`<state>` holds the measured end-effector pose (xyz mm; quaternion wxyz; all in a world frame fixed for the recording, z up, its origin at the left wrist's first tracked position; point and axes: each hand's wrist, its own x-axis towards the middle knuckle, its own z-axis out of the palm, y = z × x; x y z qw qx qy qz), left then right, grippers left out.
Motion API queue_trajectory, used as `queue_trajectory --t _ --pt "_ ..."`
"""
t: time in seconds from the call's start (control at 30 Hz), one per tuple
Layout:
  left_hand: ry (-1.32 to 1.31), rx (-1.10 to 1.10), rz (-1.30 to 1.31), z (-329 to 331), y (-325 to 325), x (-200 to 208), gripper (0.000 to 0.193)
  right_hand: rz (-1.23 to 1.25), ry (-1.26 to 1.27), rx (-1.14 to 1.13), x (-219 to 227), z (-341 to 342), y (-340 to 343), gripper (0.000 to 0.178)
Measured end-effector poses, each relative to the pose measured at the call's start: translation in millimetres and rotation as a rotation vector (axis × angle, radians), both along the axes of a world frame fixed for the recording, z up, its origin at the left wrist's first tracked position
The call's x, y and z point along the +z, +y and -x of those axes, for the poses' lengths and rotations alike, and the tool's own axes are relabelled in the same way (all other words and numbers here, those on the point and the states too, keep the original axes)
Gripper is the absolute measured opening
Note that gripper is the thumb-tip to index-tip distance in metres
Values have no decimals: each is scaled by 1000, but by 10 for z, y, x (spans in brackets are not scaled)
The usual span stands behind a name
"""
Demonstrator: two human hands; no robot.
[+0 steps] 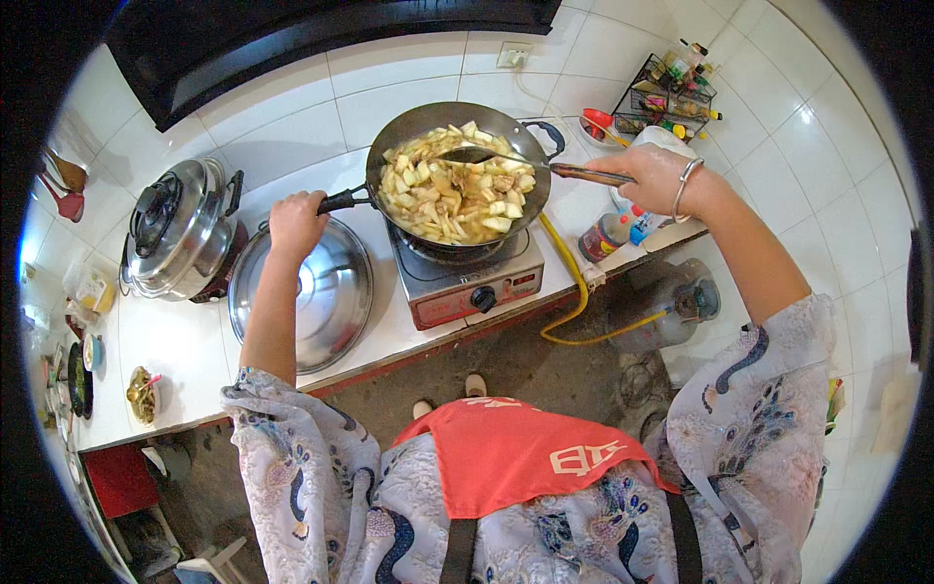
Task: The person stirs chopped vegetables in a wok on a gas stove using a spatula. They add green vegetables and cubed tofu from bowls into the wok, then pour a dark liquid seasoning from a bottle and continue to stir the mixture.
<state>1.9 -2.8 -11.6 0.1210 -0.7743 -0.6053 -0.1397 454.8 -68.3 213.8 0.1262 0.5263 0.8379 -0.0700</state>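
A dark wok [418, 119] full of pale chopped vegetable pieces [428, 200] in brownish liquid sits on a single-burner gas stove [467, 277]. My left hand [298, 222] is closed round the wok's black side handle. In my right hand [662, 177] is the wooden handle of a ladle or spatula [584, 173]; its dark metal head lies among the food, partly covered, so its exact shape is unclear. Below my left forearm, a large domed metal lid [336, 292] rests on the counter beside the stove.
Left of the lid stands a lidded steel pot [180, 234]. A yellow hose [574, 302] runs from the stove to a gas cylinder [681, 302] under the counter. At the right are a dark jar [605, 237] and a rack of bottles [671, 92].
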Motion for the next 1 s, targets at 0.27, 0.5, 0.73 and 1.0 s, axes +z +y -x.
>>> queue_trajectory --t 0.27,0.5,0.73,1.0 --pt "-26 -4 0 0 13 -18 30 7 -159 -106 -54 -82 244 30" --pt "-29 1 -21 -37 -31 48 25 688 415 -708 -310 -490 589 25" --pt "-41 -51 -23 -27 -23 18 29 668 699 -582 -665 -102 227 54" --pt "-59 -22 -7 12 -51 54 30 329 203 -319 -41 257 -136 58"
